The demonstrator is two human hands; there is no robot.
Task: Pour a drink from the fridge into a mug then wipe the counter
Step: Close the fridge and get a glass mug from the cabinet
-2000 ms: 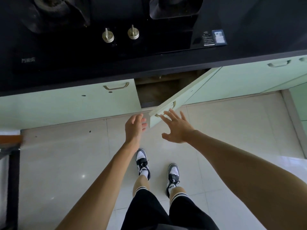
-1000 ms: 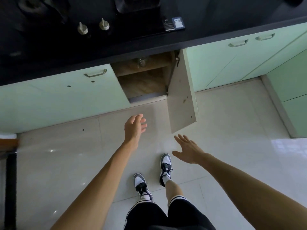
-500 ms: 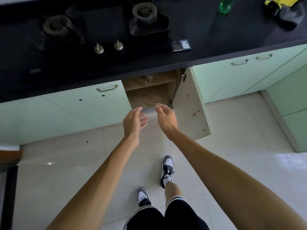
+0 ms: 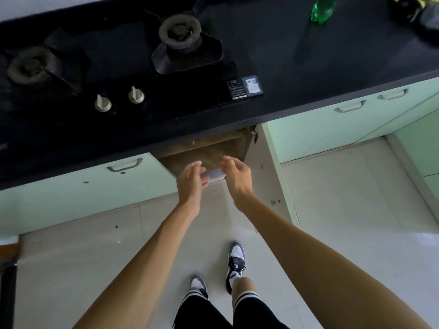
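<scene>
A gas hob (image 4: 118, 67) with two knobs (image 4: 120, 99) sits above an open pale-green cabinet door (image 4: 273, 176).

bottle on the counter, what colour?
Green, translucent bottle, clearest in the head view, top right.

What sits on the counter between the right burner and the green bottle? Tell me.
Nothing: in the head view the black counter is bare between the right burner and the green bottle.

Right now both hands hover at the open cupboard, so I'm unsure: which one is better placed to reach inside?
Probably the right hand: it sits nearer the cupboard opening, fingertips at its edge. The left hand hangs slightly lower. Both are empty.
</scene>
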